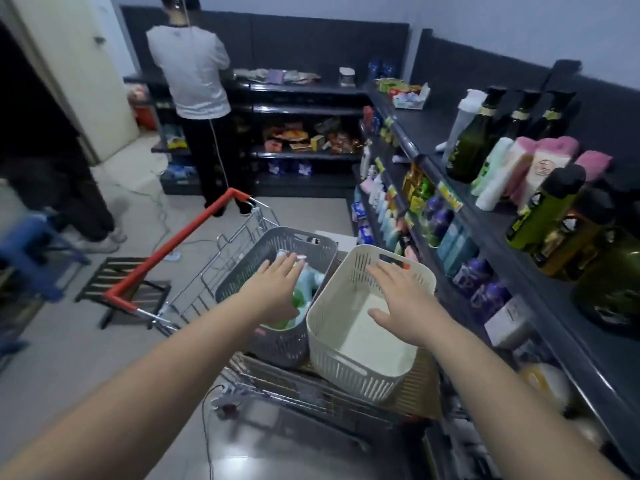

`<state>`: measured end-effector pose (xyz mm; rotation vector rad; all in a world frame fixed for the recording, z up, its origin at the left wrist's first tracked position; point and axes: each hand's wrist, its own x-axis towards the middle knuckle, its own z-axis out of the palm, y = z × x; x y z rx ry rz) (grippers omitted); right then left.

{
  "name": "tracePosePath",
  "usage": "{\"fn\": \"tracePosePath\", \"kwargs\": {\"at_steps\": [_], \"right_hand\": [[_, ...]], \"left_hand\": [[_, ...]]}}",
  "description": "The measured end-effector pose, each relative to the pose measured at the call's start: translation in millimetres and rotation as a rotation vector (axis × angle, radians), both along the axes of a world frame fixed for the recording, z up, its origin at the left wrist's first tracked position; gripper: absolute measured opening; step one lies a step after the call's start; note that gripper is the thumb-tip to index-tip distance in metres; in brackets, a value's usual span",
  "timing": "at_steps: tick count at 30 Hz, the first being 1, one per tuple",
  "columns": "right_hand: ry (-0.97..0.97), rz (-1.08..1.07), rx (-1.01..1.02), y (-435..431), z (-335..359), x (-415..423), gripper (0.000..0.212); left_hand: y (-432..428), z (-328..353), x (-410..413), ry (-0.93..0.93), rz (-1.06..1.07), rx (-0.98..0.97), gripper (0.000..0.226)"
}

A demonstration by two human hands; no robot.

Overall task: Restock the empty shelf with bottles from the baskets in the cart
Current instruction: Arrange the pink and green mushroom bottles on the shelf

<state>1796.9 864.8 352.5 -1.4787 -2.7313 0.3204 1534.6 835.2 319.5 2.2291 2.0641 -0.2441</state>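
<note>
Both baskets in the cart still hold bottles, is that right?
Not quite. Only the grey basket holds bottles; the white basket shows just its bare floor in the head view. Both do sit in the cart.

A person in a white top point(188, 67) stands with their back turned. Left of that person is a cream door point(69, 64), and right of them are snack packets point(298, 138). Nearer than them are a blue stool point(27, 245) and a black slatted rack point(119, 277).
</note>
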Motion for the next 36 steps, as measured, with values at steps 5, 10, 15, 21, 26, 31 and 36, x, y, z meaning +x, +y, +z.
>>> {"fn": "tracePosePath", "kwargs": {"at_steps": [5, 10, 15, 21, 26, 31, 36], "right_hand": [[-0.023, 0.160, -0.019, 40.1, -14.7, -37.9, 0.080], [-0.041, 0.272, -0.037, 76.6, -36.4, -69.7, 0.082], [-0.037, 0.343, -0.102, 92.5, -59.8, -101.3, 0.078], [-0.062, 0.346, -0.136, 118.9, -88.6, -138.0, 0.078], [-0.067, 0.286, -0.218, 139.3, -122.1, -189.3, 0.078], [-0.126, 0.158, -0.377, 134.1, -175.4, -234.9, 0.075], [-0.145, -0.070, -0.529, 121.2, -222.3, -255.9, 0.065]], "left_hand": [[9.6, -14.4, -25.4, -0.049, 0.153, -0.060, 0.105], [12.4, -34.3, -44.8, -0.069, 0.263, -0.111, 0.100], [16.4, -49.1, -65.3, -0.088, 0.322, -0.155, 0.100], [49.2, -77.6, -90.8, -0.142, 0.313, -0.187, 0.096], [83.6, -114.1, -113.6, -0.184, 0.249, -0.271, 0.092], [123.9, -157.8, -132.9, -0.226, 0.191, -0.374, 0.087], [131.0, -195.5, -127.1, -0.226, 0.146, -0.407, 0.089]]}}
